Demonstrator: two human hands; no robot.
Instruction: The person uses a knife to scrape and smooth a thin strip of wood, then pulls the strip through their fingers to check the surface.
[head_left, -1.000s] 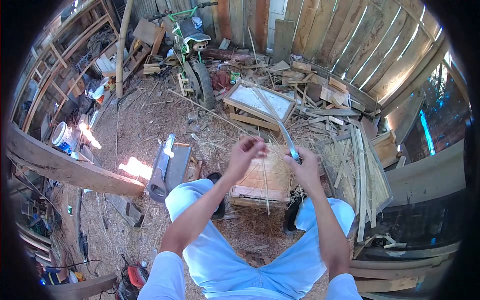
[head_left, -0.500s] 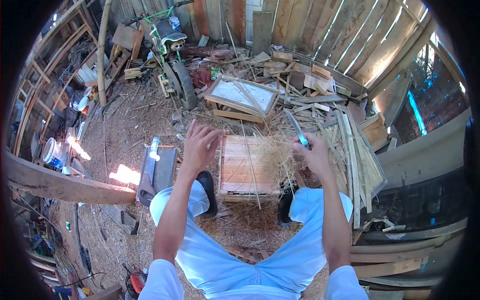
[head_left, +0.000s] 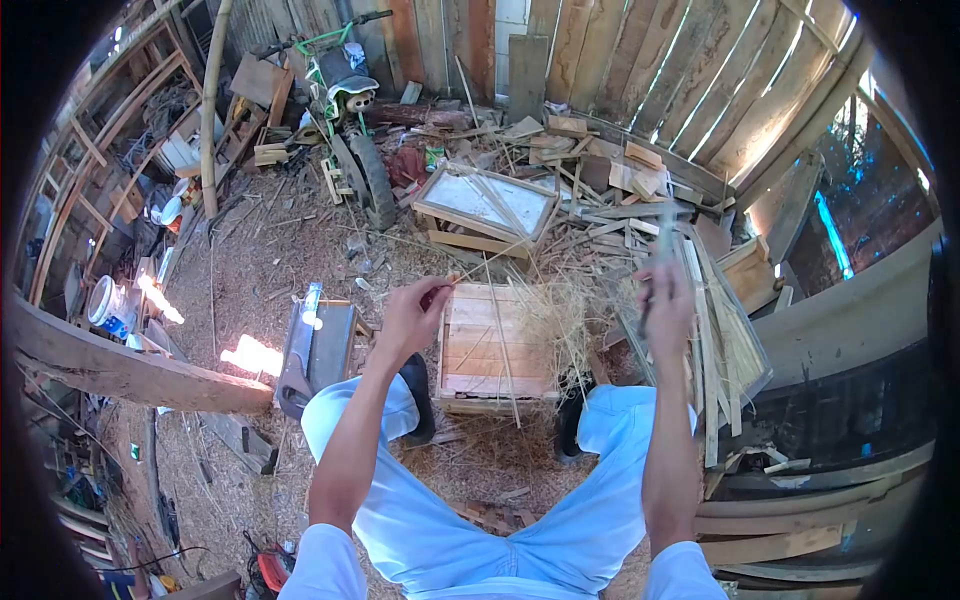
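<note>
Right hand (head_left: pixel 668 305) swung outward, grip closed round knife (head_left: pixel 667 232), blade blurred, well clear of shavings (head_left: pixel 565 325). Left hand (head_left: pixel 408 312), spread earlier, now narrow, apparently pinching thin strip (head_left: pixel 487 262) near far-left corner of low wooden table (head_left: pixel 478 350).

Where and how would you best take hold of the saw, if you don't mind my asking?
By the handle, I'd say, from above with the left hand: the saw lies with its handle at the near end, close to the left knee, and its blade points away.
</note>
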